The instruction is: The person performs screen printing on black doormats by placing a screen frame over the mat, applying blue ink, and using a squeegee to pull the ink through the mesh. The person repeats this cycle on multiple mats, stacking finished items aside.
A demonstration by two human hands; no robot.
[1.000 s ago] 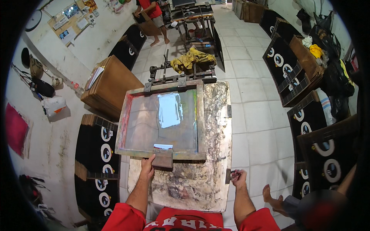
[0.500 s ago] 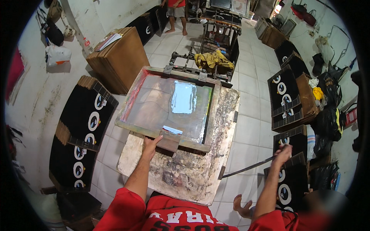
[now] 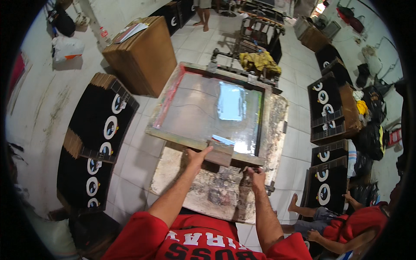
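Note:
A wooden-framed printing screen (image 3: 190,139) tilts over a worn, ink-stained board (image 3: 208,184). Light blue ink (image 3: 231,102) covers a rectangle on its mesh. Across the frame's front rail rests a wooden squeegee (image 3: 220,154), with blue ink along its far edge. My left hand (image 3: 197,158) grips the front rail just left of the squeegee, its thumb reaching toward the wood. Close below the frame's front right corner, my right hand (image 3: 257,175) has its fingers pinched together; what they hold, if anything, is too small to make out.
Black printed panels (image 3: 93,143) lean in stacks at the left, with more panels (image 3: 327,108) at the right. A brown stack (image 3: 143,56) stands behind. A co-worker in red (image 3: 355,229) sits low at the right. Beyond the screen, a yellow cloth (image 3: 260,63) hangs on a metal stand.
My right hand has moved left from the far right, leaving a long black strip, to the frame's front right corner. The view has shifted, and a seated co-worker now shows at the right.

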